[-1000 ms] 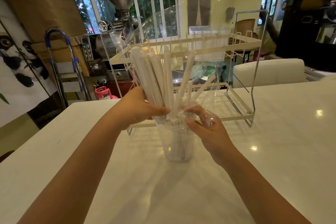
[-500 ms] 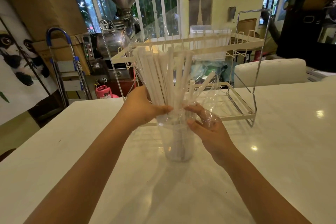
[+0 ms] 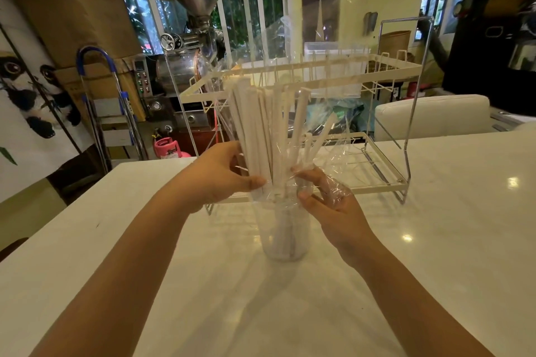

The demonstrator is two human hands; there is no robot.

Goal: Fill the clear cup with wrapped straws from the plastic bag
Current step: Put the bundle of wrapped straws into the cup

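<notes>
Clear plastic bag [image 3: 293, 46] nearly invisible, left hand [image 3: 220, 174] gripping wrapped straws [image 3: 261, 130], right hand [image 3: 327, 200] pinching bag, cup [image 3: 285, 238] rim hidden

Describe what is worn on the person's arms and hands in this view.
Nothing is worn. Both forearms are bare as far as the frame shows, with no sleeves in view. The left hand and right hand have no gloves, and no rings, watch or bracelets are visible. Fingernails look short and unpainted.
</notes>
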